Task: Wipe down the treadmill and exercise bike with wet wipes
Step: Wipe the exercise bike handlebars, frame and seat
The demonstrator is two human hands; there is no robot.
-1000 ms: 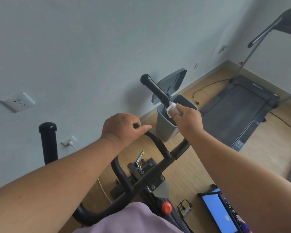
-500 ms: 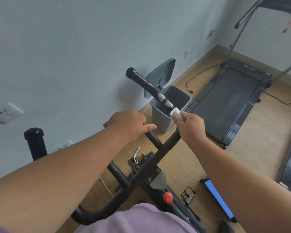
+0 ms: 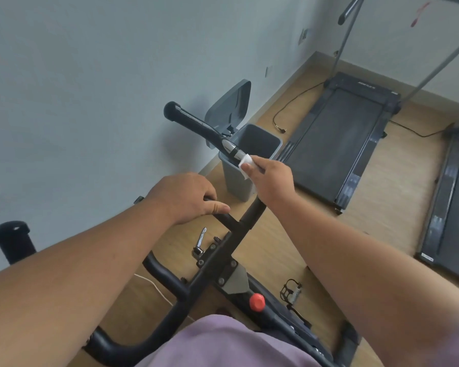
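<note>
The black exercise bike handlebar (image 3: 210, 260) fills the lower middle of the head view. My left hand (image 3: 186, 197) grips the curved inner bar. My right hand (image 3: 270, 181) wraps a folded white wet wipe (image 3: 245, 162) around the right handle (image 3: 196, 125), just below its silver sensor band. The handle's black foam end points up and left, toward the wall. A dark treadmill (image 3: 337, 144) lies flat on the wooden floor at the upper right.
A grey bin (image 3: 239, 181) with its lid flipped open stands by the wall, behind the right handle. A black cable (image 3: 289, 112) lies near the treadmill. Part of a second treadmill (image 3: 451, 207) lies at the right edge. A red knob (image 3: 257, 301) sits on the bike frame.
My right hand with the wipe slid down the right handle, baring the silver band, then edged back up. The camera has tilted, bringing more floor and treadmill into view.
</note>
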